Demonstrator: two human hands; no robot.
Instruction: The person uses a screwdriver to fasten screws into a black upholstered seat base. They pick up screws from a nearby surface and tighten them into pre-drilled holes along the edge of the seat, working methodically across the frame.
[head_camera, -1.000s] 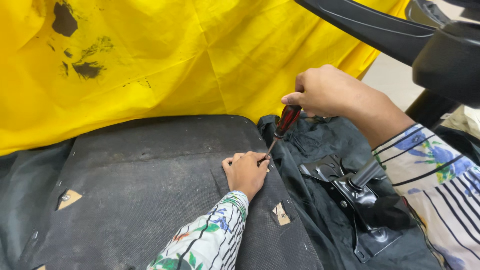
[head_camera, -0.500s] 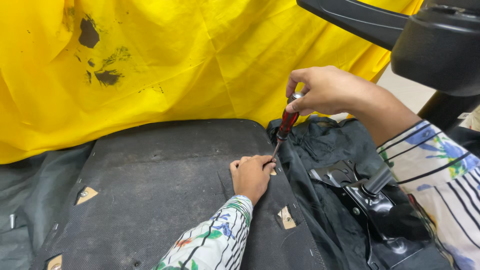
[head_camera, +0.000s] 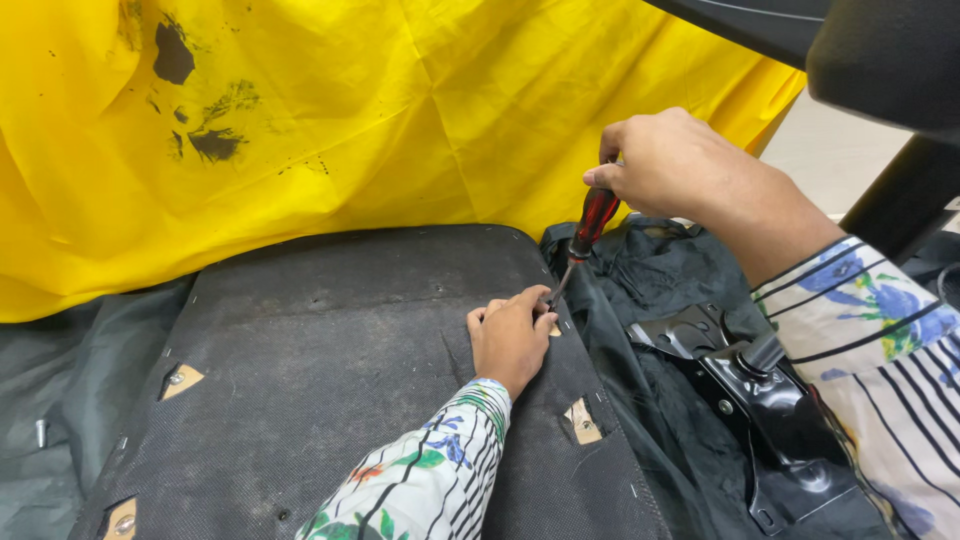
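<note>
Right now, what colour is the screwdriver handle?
Dark red with black, seen in the head view: the screwdriver handle is gripped by the right hand.

Bracket (head_camera: 760, 390) right of panel (head_camera: 330, 370) — sheet (head_camera: 400, 110) behind.

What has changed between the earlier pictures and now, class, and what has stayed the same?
The right hand has raised the red-handled screwdriver more upright. The left hand stays on the black fabric-covered seat base, fingers by the tip. The yellow plastic sheet and black metal bracket are unmoved; only the camera shifted.
</note>
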